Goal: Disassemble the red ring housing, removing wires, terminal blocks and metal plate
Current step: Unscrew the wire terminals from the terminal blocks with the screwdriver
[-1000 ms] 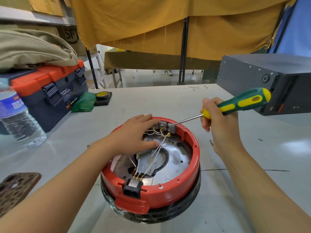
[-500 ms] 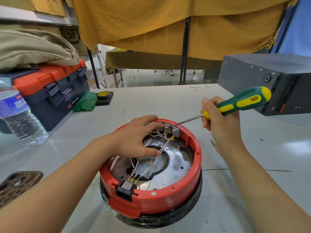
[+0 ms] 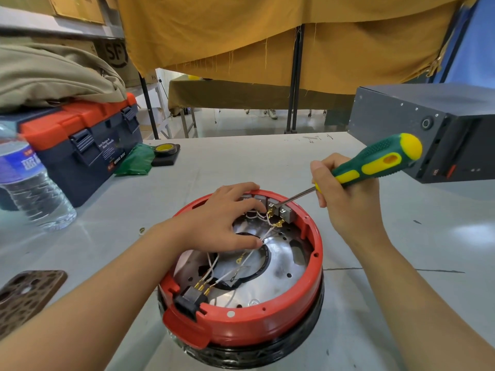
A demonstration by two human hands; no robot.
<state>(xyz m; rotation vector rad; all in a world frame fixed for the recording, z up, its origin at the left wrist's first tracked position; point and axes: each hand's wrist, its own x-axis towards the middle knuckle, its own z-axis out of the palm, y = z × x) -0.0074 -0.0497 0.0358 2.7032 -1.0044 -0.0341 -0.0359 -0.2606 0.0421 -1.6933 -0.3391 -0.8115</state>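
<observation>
The red ring housing (image 3: 267, 325) sits on a black base in front of me on the grey table. Inside lies a shiny metal plate (image 3: 281, 253) with white wires (image 3: 249, 257) running from a black socket (image 3: 191, 298) at the near rim to grey terminal blocks (image 3: 282, 211) at the far rim. My left hand (image 3: 222, 223) rests over the housing's far left, fingers on the rim and thumb pressing the wires. My right hand (image 3: 345, 199) grips a green and yellow screwdriver (image 3: 375, 162), its tip at a terminal block.
A blue and orange toolbox (image 3: 85, 145) with a beige cloth on it stands at the left, a water bottle (image 3: 32, 188) before it. A tape roll (image 3: 166, 149) and green bag lie behind. A dark metal box (image 3: 442, 129) fills the right. A brown phone case (image 3: 24, 295) lies near left.
The housing has turned a little, carrying the black socket leftward. My left thumb has shifted onto the wires near the centre. The screwdriver tip stays at the terminal blocks.
</observation>
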